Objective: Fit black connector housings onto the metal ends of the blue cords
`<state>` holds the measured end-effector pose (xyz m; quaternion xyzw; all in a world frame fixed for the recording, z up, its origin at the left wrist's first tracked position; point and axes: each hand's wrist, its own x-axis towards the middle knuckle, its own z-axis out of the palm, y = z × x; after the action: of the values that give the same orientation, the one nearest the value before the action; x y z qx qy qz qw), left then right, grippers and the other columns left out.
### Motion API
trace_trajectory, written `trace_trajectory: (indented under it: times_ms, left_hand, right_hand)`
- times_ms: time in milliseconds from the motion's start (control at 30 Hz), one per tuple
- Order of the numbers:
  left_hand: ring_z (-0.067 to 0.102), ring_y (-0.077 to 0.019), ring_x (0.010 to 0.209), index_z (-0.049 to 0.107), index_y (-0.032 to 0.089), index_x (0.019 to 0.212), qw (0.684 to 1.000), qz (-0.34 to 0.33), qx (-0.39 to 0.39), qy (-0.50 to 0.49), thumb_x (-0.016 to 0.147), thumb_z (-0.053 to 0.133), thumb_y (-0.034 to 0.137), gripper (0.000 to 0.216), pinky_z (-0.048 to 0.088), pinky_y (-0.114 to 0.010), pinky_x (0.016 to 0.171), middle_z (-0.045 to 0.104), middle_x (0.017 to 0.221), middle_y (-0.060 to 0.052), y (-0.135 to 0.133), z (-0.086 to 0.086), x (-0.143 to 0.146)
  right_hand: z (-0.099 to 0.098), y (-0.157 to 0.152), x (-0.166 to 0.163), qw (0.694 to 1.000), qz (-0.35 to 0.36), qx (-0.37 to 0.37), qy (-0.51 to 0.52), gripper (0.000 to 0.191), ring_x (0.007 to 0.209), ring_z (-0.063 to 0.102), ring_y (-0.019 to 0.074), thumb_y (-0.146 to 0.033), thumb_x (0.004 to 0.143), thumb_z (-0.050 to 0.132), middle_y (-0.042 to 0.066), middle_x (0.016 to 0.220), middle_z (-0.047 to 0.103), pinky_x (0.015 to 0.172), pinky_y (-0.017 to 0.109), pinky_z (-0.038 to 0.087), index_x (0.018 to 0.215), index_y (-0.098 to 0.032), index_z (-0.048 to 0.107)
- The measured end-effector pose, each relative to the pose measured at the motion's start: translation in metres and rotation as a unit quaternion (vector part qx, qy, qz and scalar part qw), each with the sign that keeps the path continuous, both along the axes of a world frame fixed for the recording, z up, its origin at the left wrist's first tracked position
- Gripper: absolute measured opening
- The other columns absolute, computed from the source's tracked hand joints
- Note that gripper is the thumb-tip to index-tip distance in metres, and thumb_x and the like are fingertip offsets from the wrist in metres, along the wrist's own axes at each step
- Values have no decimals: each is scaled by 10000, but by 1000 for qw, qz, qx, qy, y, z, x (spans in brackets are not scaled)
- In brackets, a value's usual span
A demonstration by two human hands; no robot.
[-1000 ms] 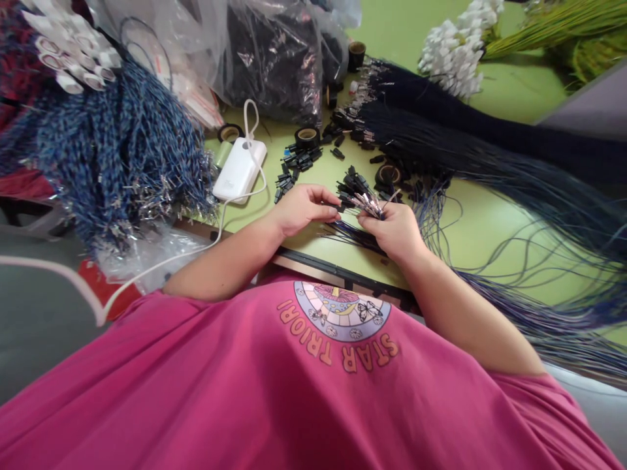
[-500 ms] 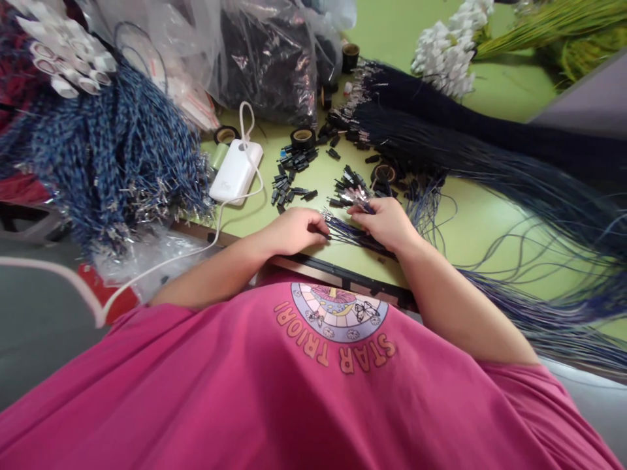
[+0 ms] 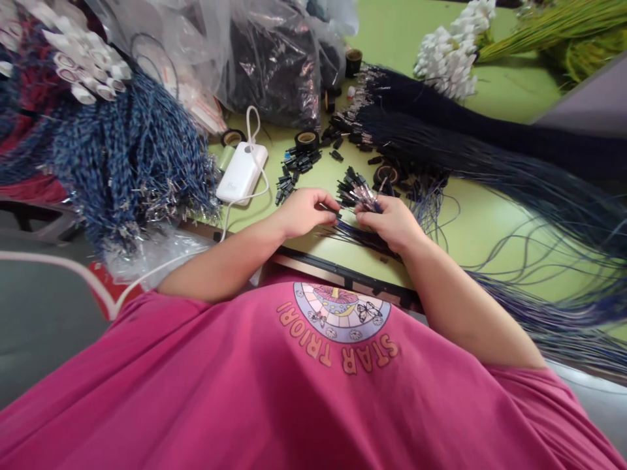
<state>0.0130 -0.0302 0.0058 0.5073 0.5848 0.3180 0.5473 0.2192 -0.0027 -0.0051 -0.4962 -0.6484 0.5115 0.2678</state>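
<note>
My right hand is closed around a bundle of wires, whose black plastic connectors and shiny ends fan out past the thumb and fingers. Just left of it, my left hand is pinched, thumb against fingers. A small dark piece shows at those fingertips, too small to name for certain. Loose dark blue wires lie under and between both hands, near the table's front edge. Beyond my left hand is a scatter of loose black connectors on the green tabletop.
A white power bank with a cable lies left of the connectors, near rolls of black tape. Blue twisted wires are heaped at left. Long dark wires stretch across the right. A plastic bag stands behind.
My left hand has moved slightly right and away from me, from the loose wire ends to beside the bundle. My right hand keeps its hold. The view has shifted slightly.
</note>
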Motion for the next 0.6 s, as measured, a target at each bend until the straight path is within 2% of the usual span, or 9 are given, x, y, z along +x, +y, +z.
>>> trace_trajectory:
  times_ms: [100,233,367,600]
  left_hand:
    - [700,-112,679,645,104,840,990,43,-42,-125,740,664,-19,159,556,-263,748,701,674,-14,12,1,9]
    - [698,-97,656,625,93,821,967,82,-82,-227,748,625,-66,175,546,-220,699,692,671,-7,20,-4,14]
    - [705,-102,660,627,89,825,964,90,-90,-234,755,625,-65,169,543,-208,668,690,660,-4,20,-8,14]
    - [710,-105,665,640,84,850,969,93,-71,-216,746,661,-50,171,556,-228,694,693,676,-1,18,-12,12]
  right_hand:
    - [-1,0,3,997,-36,-29,55,175,541,376,85,-307,703,664,-52,576,486,566,258,296,784,-151,659]
    - [-3,0,5,996,-74,-7,45,220,530,312,82,-349,746,633,-53,540,399,534,266,234,650,-181,527]
    - [-2,0,5,998,-69,3,6,292,534,289,80,-371,766,622,-50,534,368,529,270,215,612,-196,447]
    - [0,-2,2,998,-60,9,-30,312,533,279,79,-384,777,614,-56,531,339,529,275,209,608,-197,430]
